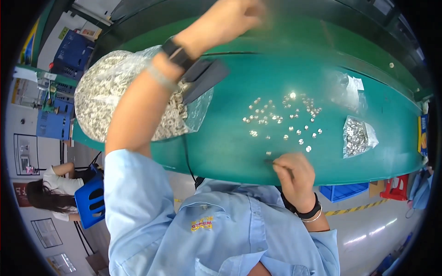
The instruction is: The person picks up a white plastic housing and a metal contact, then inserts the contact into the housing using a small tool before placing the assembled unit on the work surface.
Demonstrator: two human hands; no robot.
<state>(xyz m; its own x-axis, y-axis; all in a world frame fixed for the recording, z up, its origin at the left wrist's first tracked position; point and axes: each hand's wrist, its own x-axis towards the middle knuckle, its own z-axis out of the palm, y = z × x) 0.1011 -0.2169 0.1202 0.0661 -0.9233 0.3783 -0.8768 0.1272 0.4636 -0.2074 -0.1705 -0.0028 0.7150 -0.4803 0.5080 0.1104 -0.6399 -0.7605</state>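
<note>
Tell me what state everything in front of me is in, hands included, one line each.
Left hand: raised, motion-blurred; hold unclear
Right hand: fingers curled; hold unclear
Large clear bag: bulging with pale parts, open toward the right
Small shiny parts: loose, scattered on the green table
Smaller clear bag: filled with shiny parts, closure unclear
Blue chair: occupied
</note>
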